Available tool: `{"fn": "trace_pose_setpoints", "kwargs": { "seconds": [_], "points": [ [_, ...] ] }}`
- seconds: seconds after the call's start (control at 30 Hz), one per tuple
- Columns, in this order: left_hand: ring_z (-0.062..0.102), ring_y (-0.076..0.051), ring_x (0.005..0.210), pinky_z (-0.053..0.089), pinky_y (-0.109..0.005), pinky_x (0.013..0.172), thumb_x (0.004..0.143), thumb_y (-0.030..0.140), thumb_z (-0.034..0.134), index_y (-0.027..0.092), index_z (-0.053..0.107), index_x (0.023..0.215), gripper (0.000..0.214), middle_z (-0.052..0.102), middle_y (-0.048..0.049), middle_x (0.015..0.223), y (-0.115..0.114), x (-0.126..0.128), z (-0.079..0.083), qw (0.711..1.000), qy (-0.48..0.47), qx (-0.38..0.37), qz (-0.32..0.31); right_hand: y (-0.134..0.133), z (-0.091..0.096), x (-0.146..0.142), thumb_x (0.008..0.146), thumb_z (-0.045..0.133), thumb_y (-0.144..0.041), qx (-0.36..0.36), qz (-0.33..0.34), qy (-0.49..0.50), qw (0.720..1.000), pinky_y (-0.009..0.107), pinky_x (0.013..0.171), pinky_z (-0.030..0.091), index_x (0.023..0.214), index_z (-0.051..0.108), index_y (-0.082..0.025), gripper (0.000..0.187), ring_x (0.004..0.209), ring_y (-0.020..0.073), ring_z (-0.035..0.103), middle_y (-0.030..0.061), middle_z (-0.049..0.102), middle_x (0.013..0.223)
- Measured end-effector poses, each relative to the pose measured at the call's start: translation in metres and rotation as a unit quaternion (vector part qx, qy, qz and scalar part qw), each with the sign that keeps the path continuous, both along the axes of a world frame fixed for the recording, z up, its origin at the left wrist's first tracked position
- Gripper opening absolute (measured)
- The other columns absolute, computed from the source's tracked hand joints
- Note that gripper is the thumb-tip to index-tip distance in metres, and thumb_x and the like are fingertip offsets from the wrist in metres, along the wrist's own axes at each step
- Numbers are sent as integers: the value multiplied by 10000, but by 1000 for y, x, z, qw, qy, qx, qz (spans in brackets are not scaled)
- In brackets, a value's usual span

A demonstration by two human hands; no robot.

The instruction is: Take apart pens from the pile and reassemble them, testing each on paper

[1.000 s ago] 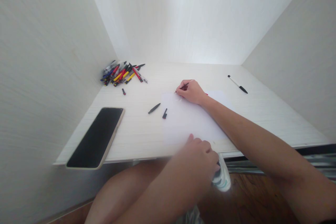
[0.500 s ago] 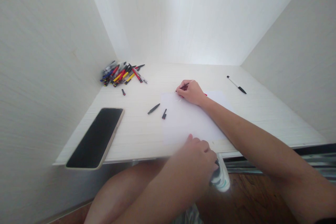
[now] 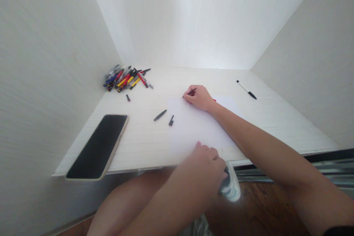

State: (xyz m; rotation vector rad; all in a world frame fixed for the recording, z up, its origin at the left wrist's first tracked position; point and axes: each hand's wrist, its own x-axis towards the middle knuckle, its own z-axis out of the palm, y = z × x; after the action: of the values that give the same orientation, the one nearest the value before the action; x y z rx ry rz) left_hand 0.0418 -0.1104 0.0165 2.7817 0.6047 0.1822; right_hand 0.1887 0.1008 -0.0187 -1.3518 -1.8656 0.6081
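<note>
My right hand [image 3: 199, 97] is closed round a thin pen refill [image 3: 189, 92], whose tip touches the top left corner of a white sheet of paper [image 3: 197, 127]. A bit of red shows just right of that hand. My left hand [image 3: 208, 162] rests at the sheet's near edge with its fingers curled on the paper. Left of the sheet lie a black pen part [image 3: 160, 115] and a small black cap [image 3: 171, 120].
A pile of several coloured pens [image 3: 125, 77] lies in the far left corner, with a small dark piece [image 3: 128, 97] near it. A black phone [image 3: 97, 146] lies face down at the near left edge. A white pen with black grip [image 3: 246, 89] lies far right. Walls enclose the desk [image 3: 279, 118].
Both hands stay where they were on the paper. Only the camera view has shifted slightly.
</note>
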Motion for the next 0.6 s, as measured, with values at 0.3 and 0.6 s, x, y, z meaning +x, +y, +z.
{"fn": "trace_pose_setpoints", "kwargs": {
  "seconds": [0.3, 0.6],
  "points": [
    [631, -280, 932, 515, -505, 942, 900, 282, 626, 300, 752, 797, 163, 724, -64, 895, -3, 2, -21, 998, -46, 32, 10, 3, -3, 2, 762, 675, -225, 13, 5, 0, 1000, 276, 629, 499, 748, 718, -157, 82, 713, 172, 644, 84, 728, 800],
    [653, -287, 936, 552, -526, 922, 851, 296, 672, 315, 733, 769, 104, 728, -46, 848, -6, 8, -34, 996, -74, 43, 30, 4, -8, 4, 775, 676, -241, 18, 13, 11, 1000, 282, 632, 509, 755, 703, -165, 84, 718, 177, 654, 81, 729, 805]
  ]
}}
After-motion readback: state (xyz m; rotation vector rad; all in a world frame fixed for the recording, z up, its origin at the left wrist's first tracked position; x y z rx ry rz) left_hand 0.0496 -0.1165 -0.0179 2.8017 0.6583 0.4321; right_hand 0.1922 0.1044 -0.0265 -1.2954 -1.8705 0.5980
